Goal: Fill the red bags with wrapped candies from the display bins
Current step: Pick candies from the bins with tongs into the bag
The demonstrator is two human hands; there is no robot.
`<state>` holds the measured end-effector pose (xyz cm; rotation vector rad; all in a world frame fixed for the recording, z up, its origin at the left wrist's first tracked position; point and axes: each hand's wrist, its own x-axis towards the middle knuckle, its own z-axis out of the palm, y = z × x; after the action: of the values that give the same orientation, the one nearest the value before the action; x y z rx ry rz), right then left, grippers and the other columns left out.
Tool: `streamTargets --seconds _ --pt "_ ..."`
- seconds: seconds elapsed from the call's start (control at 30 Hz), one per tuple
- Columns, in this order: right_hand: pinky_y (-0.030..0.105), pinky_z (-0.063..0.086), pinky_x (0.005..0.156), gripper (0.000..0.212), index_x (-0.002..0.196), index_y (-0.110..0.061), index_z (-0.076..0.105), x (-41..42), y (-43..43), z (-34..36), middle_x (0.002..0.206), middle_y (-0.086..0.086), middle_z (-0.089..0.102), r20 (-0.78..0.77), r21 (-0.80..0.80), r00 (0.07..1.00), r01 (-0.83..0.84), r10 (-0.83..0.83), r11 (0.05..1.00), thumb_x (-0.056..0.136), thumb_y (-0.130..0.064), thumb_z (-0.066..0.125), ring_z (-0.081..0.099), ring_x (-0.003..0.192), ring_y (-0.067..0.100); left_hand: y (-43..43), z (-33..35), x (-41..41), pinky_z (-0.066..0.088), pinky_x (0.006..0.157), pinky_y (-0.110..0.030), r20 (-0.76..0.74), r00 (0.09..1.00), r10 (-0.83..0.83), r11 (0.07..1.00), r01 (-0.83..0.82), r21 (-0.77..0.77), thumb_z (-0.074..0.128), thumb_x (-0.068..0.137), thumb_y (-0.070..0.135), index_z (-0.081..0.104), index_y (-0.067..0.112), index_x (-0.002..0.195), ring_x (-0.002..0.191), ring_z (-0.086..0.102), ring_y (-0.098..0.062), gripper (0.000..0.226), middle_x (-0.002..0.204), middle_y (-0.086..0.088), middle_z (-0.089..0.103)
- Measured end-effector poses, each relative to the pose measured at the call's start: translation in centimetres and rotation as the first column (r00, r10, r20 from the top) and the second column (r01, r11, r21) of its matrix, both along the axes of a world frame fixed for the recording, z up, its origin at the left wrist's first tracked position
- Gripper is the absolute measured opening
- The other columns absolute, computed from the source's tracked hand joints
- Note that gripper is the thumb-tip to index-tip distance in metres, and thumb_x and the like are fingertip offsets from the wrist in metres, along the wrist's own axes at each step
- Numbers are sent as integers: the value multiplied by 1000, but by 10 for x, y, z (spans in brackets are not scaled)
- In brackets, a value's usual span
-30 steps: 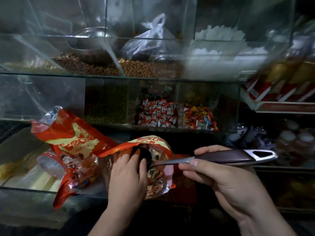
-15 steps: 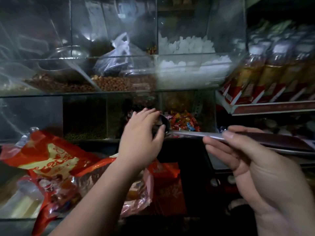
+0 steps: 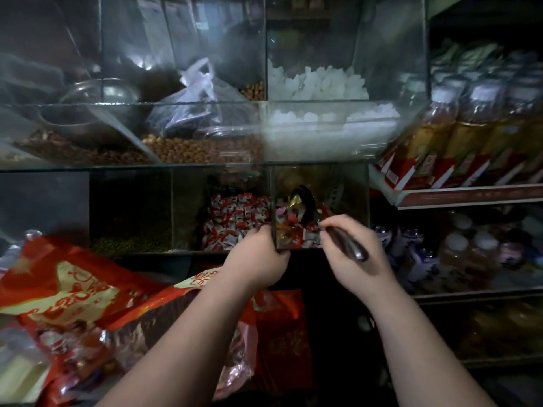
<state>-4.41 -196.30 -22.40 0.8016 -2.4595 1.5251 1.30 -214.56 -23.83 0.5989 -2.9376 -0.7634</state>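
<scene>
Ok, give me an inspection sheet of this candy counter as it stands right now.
Surface: mostly hidden under the red bags; too dark to judge.
Job's things: scoop dipped into the mixed candy bin; red-white candy bin beside it.
Clutter: metal bowl and plastic bag in the upper bins.
Grippers: right hand grips the scoop handle; left hand at the bin front, fingers hidden.
Cables: nothing seen.
Surroundings: bottles on shelves to the right.
</scene>
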Motion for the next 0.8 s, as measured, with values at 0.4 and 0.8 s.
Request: streamTargets --seconds 0.4,0.8 --pt "2 48 74 8 94 -29 77 65 24 13 93 -16 78 -82 -210 992 74 -92 975 89 -24 73 73 87 -4 -3 -9 11 38 91 -24 -133 991 -18 997 28 68 62 85 47 37 27 145 127 51 -20 67 142 0 52" --pt "32 65 74 21 83 -15 78 112 58 51 80 12 80 228 -670 889 -151 396 726 86 -36 80 75 99 47 0 28 106 46 88 -16 -430 902 21 994 29 109 68 84 35 38 54 128 105 51 14 56 112 37 52"
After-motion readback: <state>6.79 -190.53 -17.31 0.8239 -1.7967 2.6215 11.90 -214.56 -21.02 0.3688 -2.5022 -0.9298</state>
